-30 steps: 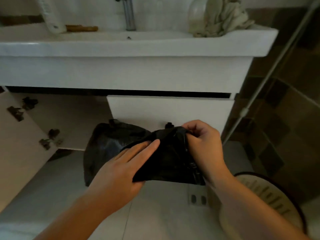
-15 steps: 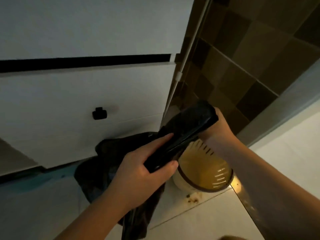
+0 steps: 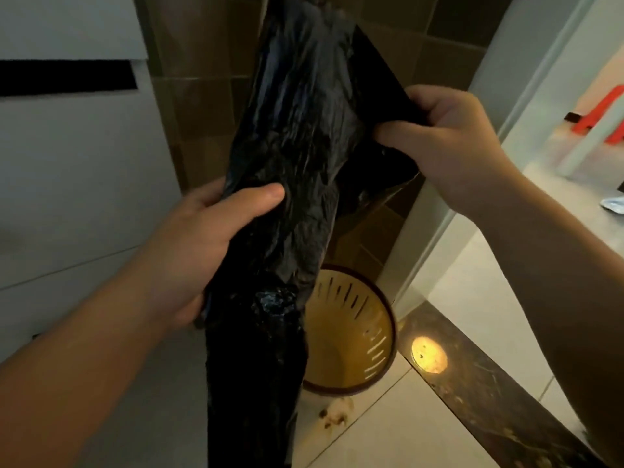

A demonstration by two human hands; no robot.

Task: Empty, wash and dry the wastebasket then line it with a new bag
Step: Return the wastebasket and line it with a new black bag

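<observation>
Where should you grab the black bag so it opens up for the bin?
Probably at its top edge, from the right, where the right hand already pinches a flap of the black bag. The layers part there; the left hand grips the bunched middle, which looks closed. The wastebasket stands unlined below.

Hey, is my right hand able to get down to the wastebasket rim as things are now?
Probably not yet. The right hand pinches the black bag well above the wastebasket. The rim's right side looks uncovered, but the hand would have to let go or carry the bag down.
</observation>
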